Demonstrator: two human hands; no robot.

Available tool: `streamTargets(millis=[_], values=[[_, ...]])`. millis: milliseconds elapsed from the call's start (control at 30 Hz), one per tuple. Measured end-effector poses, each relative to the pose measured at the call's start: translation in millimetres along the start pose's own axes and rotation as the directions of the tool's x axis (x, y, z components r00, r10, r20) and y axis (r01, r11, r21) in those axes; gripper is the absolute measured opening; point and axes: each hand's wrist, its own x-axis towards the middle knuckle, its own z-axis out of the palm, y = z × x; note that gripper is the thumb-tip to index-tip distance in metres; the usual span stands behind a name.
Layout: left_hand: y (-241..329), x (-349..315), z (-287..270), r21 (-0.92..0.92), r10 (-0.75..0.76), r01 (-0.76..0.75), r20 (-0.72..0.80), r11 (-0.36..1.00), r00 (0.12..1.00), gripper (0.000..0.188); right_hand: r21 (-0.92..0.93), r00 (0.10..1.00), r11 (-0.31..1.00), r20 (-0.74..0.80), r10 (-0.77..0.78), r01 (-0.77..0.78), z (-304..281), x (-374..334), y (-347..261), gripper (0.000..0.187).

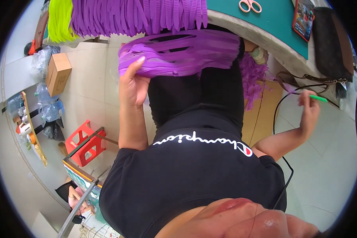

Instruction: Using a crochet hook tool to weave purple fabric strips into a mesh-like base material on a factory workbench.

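My left hand [135, 85] grips the left end of a purple sheet of thin rubbery strips [186, 55], thumb on top. The sheet stretches across my lap over black trousers, with long slits between its strips. Away to the right, my right hand [309, 109] is closed around a slim green stick-like tool [318, 98], whose tip I cannot make out. A thick row of purple ribbed strips [139, 16] hangs over the table edge, just beyond the sheet. Bright yellow-green strips [60, 22] hang at its left.
On the green tabletop mat [277, 23] lie pink-handled scissors [250, 5] and a phone [304, 20]. Purple scraps [252, 79] heap below the table, near cardboard [261, 107]. A black cable [275, 119] hangs by my right arm. Left are a red stool [85, 142] and a box [58, 73]; another person [77, 198] sits behind.
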Motion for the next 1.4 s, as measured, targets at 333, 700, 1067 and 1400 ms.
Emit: streamTargets(millis=[333,700,1067,1400], values=[[-22.3,-32.3,53.8,0.128,-0.014,-0.010,0.188,0.992,0.982,0.067,0.801,0.835,0.592,0.268,-0.480,0.084,196.2,-37.8,-103.4,0.012],[-48.0,-36.1,65.3,0.197,0.081,-0.139,0.274,0.970,0.958,0.056,0.831,0.884,0.538,0.136,-0.448,0.144,236.4,-59.2,-113.6,0.014],[-49.0,-35.7,66.1,0.185,0.118,-0.170,0.264,0.968,0.957,0.056,0.804,0.884,0.559,0.095,-0.457,0.203,237.2,-59.2,-113.0,0.012],[-43.7,-31.0,61.6,0.200,0.193,-0.243,0.239,0.949,0.952,0.071,0.297,0.768,0.708,-0.227,-0.599,0.640,221.3,-32.2,-102.8,0.009]])
